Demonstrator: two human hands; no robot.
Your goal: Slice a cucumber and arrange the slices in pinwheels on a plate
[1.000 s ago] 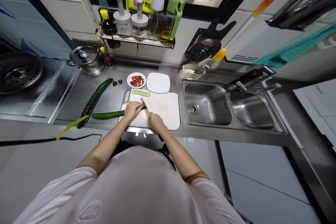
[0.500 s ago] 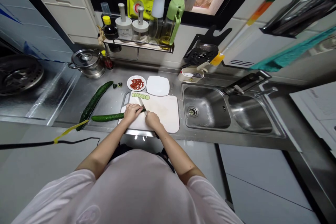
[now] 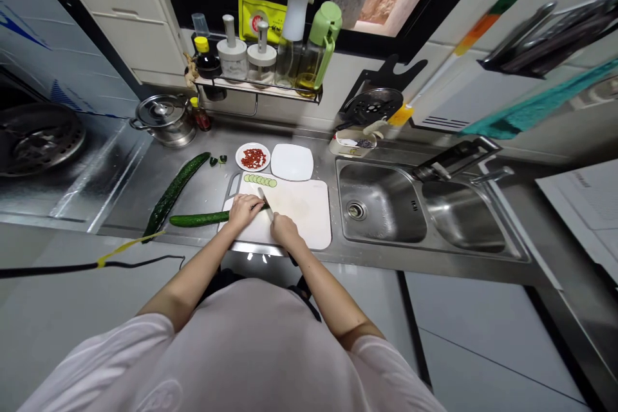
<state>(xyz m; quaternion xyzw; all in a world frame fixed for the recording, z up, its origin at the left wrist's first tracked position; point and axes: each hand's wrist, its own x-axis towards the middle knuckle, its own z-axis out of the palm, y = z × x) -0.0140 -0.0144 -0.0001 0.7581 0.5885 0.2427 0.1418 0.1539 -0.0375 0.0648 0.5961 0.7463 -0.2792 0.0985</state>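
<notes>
My left hand [image 3: 245, 209] is closed over the right part of a long green cucumber [image 3: 197, 219], pressing it to the white cutting board [image 3: 309, 212]. The cucumber's left part sticks out past the board's edge over the counter. In my right hand [image 3: 284, 230] is a knife [image 3: 264, 199], its blade pointing up and left beside the cucumber's cut end, close to my left fingertips. The knife's handle is hidden in my fist. A row of round cucumber slices [image 3: 261, 180] lies overlapping along the board's far edge.
A second cucumber [image 3: 176, 193] lies left on the counter, near two cut ends [image 3: 217, 160]. Behind the board stand a plate of chopped red pieces [image 3: 253, 158] and a white plate [image 3: 291, 162]. A lidded pot [image 3: 164, 119] is back left; the double sink [image 3: 381, 199] is right.
My right hand and the knife have shifted slightly right, away from my left fingers. My left hand keeps its hold on the cucumber. The whole view has moved a little.
</notes>
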